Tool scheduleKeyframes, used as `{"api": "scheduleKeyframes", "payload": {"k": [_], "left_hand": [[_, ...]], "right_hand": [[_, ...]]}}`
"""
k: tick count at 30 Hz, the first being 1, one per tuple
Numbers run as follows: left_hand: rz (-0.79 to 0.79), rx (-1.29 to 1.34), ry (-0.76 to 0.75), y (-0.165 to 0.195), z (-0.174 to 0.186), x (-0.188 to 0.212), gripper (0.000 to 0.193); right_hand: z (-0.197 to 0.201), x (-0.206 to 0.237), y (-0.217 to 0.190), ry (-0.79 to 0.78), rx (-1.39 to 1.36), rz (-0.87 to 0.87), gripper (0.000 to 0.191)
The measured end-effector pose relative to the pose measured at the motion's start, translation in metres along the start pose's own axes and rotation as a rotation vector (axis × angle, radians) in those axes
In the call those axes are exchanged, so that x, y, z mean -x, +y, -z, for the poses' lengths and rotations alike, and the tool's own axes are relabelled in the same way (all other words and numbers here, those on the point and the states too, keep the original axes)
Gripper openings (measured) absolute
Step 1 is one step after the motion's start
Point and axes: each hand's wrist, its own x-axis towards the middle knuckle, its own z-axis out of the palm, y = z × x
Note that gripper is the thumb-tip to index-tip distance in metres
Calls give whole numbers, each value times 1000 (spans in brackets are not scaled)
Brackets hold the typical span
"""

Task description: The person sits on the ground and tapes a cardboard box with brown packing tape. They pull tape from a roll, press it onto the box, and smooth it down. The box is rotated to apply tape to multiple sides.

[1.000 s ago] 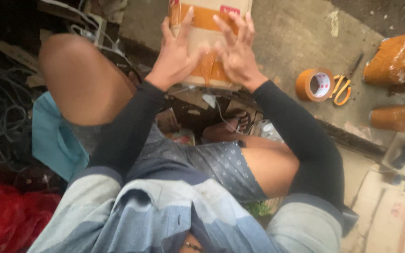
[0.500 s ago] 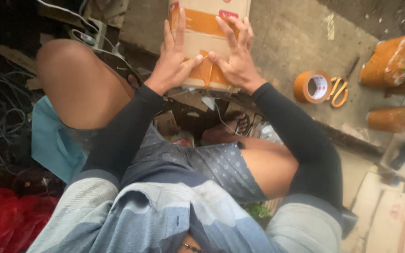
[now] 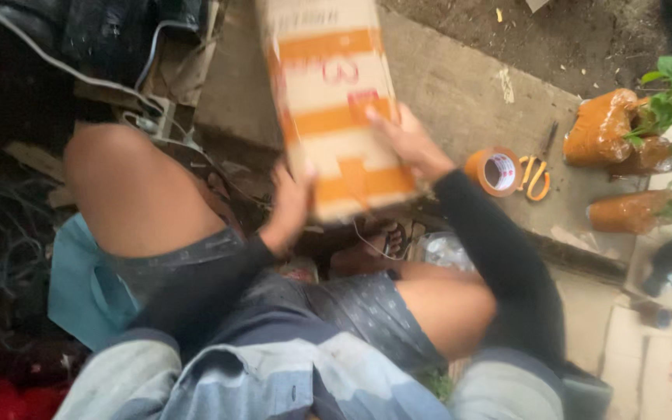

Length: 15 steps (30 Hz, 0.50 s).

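A long cardboard box (image 3: 332,93) wrapped in orange tape bands stands in front of me, tilted, its lower end near my knees. My left hand (image 3: 289,204) grips its lower left edge, partly blurred. My right hand (image 3: 407,141) presses flat on the box's right face, fingers over a tape band. Both arms wear black sleeves.
A roll of orange tape (image 3: 494,171) and orange-handled scissors (image 3: 536,175) lie on the concrete to the right. Beyond them lie plants with root balls wrapped in orange tape (image 3: 604,128). Cables (image 3: 9,233) and a blue cloth (image 3: 79,284) sit at left, flat cardboard (image 3: 663,365) at lower right.
The box has been lifted and turned toward me, now showing more of its length. My left hand slid from the top face down to the lower left edge.
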Motion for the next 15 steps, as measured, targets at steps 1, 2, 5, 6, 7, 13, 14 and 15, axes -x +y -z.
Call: {"api": "scheduleKeyframes", "payload": {"k": [1,2,5,6,7,13,14,15], "left_hand": [[91,191,-117,0,0,23,71],[205,390,-238,1,-3,46,69],[569,703,-515,16,-2,77,79],[539,575,-667,26,-2,76,81],[500,443,-811,38,-2,74,82],[-733,-486,-746,118,15,16,31],[-816,-378,-424,122,27,-1,30],[-907,-335,-197,121,40,-24,24]], "right_hand": [[7,8,-4,9,109,-71,68],[16,17,-7,-55,25,-73,69],[34,36,-25,-206,-46,-100,74],[42,39,-36,-215,56,-102,78],[48,40,-49,-226,160,-101,81],[73,23,-121,-233,776,-78,104],[78,8,-129,-274,863,288,99],[82,-6,-133,-323,923,513,94]]}}
